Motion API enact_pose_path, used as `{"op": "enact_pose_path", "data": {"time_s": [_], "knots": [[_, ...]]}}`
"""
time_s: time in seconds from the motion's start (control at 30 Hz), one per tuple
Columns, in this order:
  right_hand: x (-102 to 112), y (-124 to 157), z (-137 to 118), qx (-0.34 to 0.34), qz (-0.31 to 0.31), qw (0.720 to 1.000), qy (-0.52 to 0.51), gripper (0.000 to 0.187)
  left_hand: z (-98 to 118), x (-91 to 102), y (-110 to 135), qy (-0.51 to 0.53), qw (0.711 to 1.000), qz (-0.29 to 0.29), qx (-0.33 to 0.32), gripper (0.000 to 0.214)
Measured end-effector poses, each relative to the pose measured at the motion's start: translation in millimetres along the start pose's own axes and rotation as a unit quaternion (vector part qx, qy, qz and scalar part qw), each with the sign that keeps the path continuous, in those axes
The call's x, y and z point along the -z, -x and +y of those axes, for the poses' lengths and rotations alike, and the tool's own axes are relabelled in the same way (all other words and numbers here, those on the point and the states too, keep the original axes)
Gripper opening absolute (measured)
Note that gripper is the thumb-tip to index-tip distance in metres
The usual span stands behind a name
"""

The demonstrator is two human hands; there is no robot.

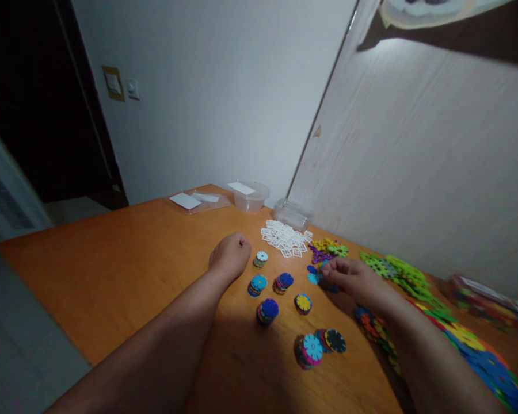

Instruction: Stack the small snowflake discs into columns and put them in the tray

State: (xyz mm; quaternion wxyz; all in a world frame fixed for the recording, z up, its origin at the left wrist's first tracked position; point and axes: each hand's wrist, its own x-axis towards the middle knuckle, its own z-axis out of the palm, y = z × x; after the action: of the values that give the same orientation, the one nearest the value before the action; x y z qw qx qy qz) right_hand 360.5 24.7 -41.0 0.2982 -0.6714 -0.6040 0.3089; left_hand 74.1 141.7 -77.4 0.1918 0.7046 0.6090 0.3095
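My left hand rests on the table in a closed fist, and the inside of the fist is hidden. Just right of it stands a short stack of notched discs with a white top. My right hand pinches its fingers together over several loose blue notched discs; what lies between the fingertips is too small to make out. Between the hands stand more disc stacks, topped light blue, dark blue and yellow. Nearer me are stacks topped dark blue, light blue and black.
A pile of white lattice pieces lies beyond the stacks. Behind are a clear round tub, a clear box and plastic bags with white cards. Green pieces and blue pieces spread along the right by the wall.
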Motion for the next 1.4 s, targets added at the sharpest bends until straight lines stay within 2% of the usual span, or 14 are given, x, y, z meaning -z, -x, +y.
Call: {"op": "enact_pose_path", "data": {"time_s": [0.1, 0.2, 0.33, 0.5, 0.6, 0.67, 0.73, 0.83, 0.93, 1.03, 1.13, 1.27, 1.4], "knots": [[6, -8, 18, 0.012, 0.056, 0.993, 0.107, 0.026, 1, 0.5, 0, -0.002, 1.0, -0.001, -0.001, 0.021], [0, -10, 26, 0.016, 0.042, 0.983, 0.181, 0.03, -1, -1.0, -1, -0.002, 1.0, 0.002, -0.005, 0.02], [-11, -8, 20, 0.062, 0.017, 0.972, 0.228, 0.041, -4, -3.5, -2, 0.0, 1.0, 0.005, -0.013, 0.021], [-13, -8, 14, 0.064, 0.017, 0.963, 0.263, 0.033, -3, -2.4, -2, -0.007, 1.0, 0.003, -0.01, 0.021], [-13, -9, 15, 0.06, 0.026, 0.975, 0.212, 0.023, -2, -1.3, -1, -0.004, 1.0, -0.004, -0.004, 0.021], [-14, -7, 14, 0.03, 0.016, 0.992, 0.119, 0.027, -2, -0.8, -1, -0.006, 1.0, -0.007, 0.001, 0.021], [-15, -2, 9, -0.02, -0.025, 0.999, -0.006, 0.033, -1, -0.7, -1, -0.009, 1.0, -0.009, 0.002, 0.021], [-18, 7, -5, -0.058, -0.112, 0.983, -0.132, 0.036, -1, -0.6, -1, -0.01, 1.0, -0.01, 0.003, 0.022], [-22, 14, -21, -0.053, -0.166, 0.972, -0.16, 0.036, -1, -0.5, -1, -0.011, 1.0, -0.011, 0.01, 0.023], [-27, 16, -28, -0.06, -0.182, 0.968, -0.159, 0.037, 0, -0.2, 0, -0.013, 1.0, -0.01, 0.01, 0.023], [-24, 13, -24, -0.069, -0.146, 0.978, -0.135, 0.035, 0, 0.3, 0, -0.01, 1.0, -0.009, 0.006, 0.023], [-5, 5, -7, -0.043, -0.042, 0.997, -0.041, 0.03, 0, 0.9, 0, -0.006, 1.0, -0.009, 0.002, 0.023], [12, 1, 10, -0.047, 0.043, 0.995, 0.07, 0.027, 0, 1.1, 0, -0.006, 1.0, -0.01, 0.005, 0.021]]}}
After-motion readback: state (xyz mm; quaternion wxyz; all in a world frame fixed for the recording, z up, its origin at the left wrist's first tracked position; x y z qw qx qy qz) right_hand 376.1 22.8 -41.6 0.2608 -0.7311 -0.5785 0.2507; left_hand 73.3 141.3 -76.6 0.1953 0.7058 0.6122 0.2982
